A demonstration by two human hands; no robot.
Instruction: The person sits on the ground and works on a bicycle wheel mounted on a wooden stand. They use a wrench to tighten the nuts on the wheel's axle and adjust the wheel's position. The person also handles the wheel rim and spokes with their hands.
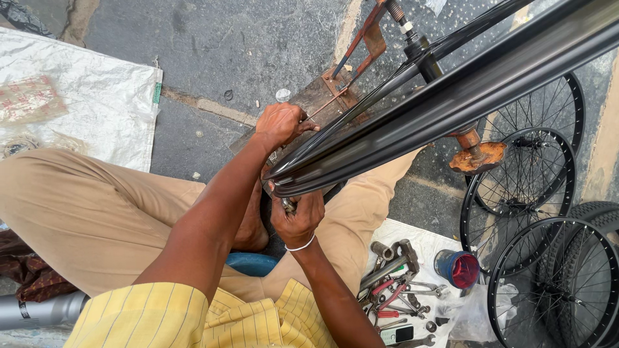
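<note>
A black bicycle rim [451, 96] runs edge-on from the upper right down to the middle, mounted on a rusty metal stand [361, 45]. My left hand [280, 124] is closed around a thin spoke [325, 106] just beside the rim's lower end. My right hand [298, 218], with a white band on the wrist, pinches a small metal tool [288, 205] against the rim's underside. I sit on the ground with my tan-trousered legs [97, 212] spread either side of the stand.
Several black spoked wheels [535, 187] and a tyre [596, 219] lie at the right. A white cloth [422, 241] holds spanners, pliers [393, 287] and a blue-red tin [459, 269]. A white sack [84, 96] lies at the upper left, a grey cylinder [39, 311] at the lower left.
</note>
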